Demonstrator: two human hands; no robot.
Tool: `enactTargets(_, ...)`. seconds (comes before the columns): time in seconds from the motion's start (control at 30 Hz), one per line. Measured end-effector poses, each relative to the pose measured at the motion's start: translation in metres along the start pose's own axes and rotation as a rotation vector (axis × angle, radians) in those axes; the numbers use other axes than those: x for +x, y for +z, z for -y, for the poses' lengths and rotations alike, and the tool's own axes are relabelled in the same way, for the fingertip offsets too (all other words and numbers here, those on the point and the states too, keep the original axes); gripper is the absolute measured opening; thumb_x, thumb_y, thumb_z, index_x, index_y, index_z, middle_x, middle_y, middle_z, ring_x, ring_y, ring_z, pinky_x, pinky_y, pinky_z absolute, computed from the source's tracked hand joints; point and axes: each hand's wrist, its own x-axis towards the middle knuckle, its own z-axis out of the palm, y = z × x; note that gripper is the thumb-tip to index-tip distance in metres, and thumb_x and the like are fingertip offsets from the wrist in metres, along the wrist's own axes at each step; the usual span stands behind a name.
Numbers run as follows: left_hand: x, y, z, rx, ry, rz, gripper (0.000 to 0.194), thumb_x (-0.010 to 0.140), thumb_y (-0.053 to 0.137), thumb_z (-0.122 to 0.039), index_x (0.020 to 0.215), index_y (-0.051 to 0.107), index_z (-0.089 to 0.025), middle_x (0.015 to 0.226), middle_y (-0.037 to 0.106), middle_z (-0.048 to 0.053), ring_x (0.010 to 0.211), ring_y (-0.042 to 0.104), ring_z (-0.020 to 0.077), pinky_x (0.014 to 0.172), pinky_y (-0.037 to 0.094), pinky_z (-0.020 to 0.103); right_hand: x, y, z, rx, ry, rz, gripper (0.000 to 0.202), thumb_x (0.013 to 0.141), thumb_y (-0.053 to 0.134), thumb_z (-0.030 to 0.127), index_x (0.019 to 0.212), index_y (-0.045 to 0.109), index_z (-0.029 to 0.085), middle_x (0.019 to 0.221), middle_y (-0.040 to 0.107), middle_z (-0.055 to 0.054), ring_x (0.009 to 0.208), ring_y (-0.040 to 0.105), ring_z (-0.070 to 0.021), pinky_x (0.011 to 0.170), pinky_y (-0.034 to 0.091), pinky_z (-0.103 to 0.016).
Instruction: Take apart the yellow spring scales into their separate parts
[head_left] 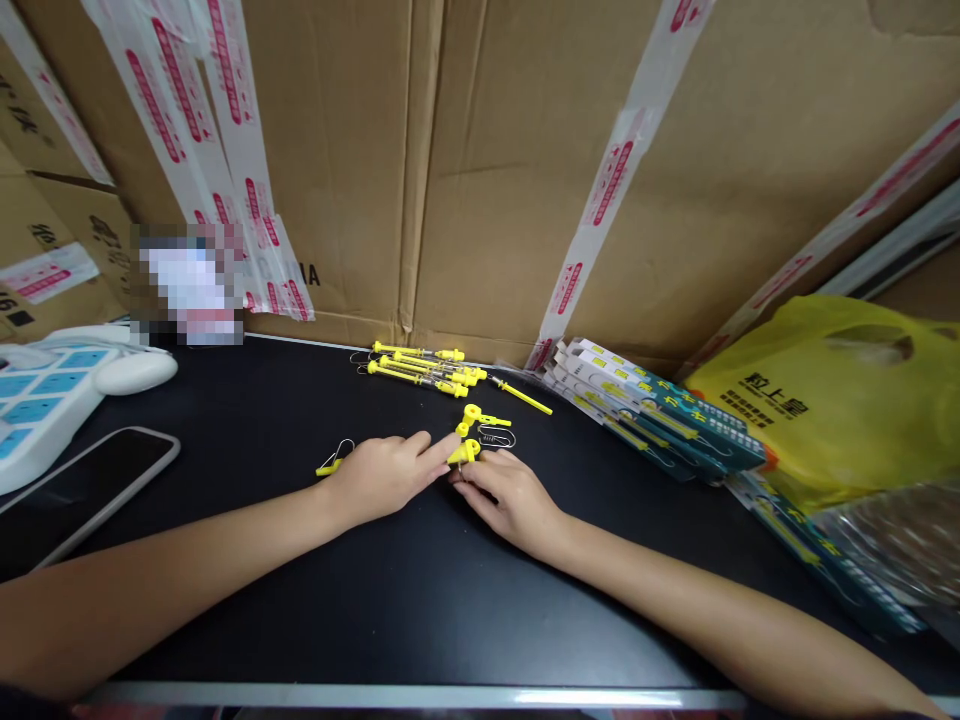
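At the far left a power strip [34, 400] and a phone [90, 480] lay on the black table [375, 600]. Near the middle, the left hand [382, 475] and right hand [510, 495] met, fingertips pinched narrowly on one small yellow piece [465, 452]. Behind them lay a row of finished yellow tools [424, 368] and a few loose parts [487, 425], so assembly looked partly done, with packaged cards [645, 410] and a yellow bag [825, 400] rightward.

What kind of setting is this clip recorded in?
Probably a small packing or assembly bench in a stockroom. Taped cardboard cartons wall in the black table, a stack of retail cards lies at right, and both hands work a yellow part near finished yellow pieces.
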Motion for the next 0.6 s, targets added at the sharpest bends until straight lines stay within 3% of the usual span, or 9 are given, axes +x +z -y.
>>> enactTargets(0.13, -0.0004, 0.0013, 0.0022, -0.049, -0.018, -0.065, 0.03, 0.097, 0.033, -0.032, 0.124, 0.04, -0.021, 0.081, 0.059, 0.0, 0.067, 0.062, 0.0132, 0.05, 0.039, 0.023, -0.0003, -0.005, 0.0006, 0.056, -0.002, -0.005, 0.014, 0.091, 0.045, 0.024, 0.093, 0.058, 0.02, 0.082, 0.065, -0.005, 0.078, 0.055, -0.0183, 0.072, 0.041, -0.032)
enactTargets(0.3, -0.0016, -0.0028, 0.0008, -0.088, 0.028, -0.13, 0.024, 0.095, 0.033, -0.028, 0.112, 0.046, -0.017, 0.086, 0.06, 0.003, 0.073, 0.061, 0.0147, 0.056, 0.042, 0.024, 0.0001, -0.0058, -0.0026, 0.213, 0.171, -0.126, 0.006, 0.089, 0.044, 0.021, 0.092, 0.05, 0.02, 0.078, 0.058, -0.003, 0.067, 0.052, -0.0146, 0.065, 0.044, -0.028)
enactTargets(0.43, -0.0012, -0.0057, -0.0032, -0.121, 0.109, -0.178, 0.023, 0.093, 0.032, -0.025, 0.106, 0.049, -0.015, 0.085, 0.06, 0.004, 0.07, 0.059, 0.0159, 0.057, 0.044, 0.026, 0.0008, -0.0036, -0.0042, 0.261, 0.077, -0.079, 0.027, 0.085, 0.048, 0.018, 0.111, 0.046, 0.021, 0.094, 0.06, -0.006, 0.076, 0.054, -0.016, 0.071, 0.047, -0.03)
enactTargets(0.6, -0.0005, -0.0045, -0.0062, -0.189, 0.139, -0.179, 0.019, 0.09, 0.035, -0.023, 0.099, 0.049, -0.014, 0.081, 0.06, 0.003, 0.07, 0.059, 0.0163, 0.061, 0.045, 0.027, 0.0007, -0.0031, -0.0041, 0.222, 0.008, -0.074, 0.016, 0.087, 0.045, 0.016, 0.102, 0.048, 0.021, 0.091, 0.06, -0.006, 0.08, 0.055, -0.0174, 0.073, 0.047, -0.031)
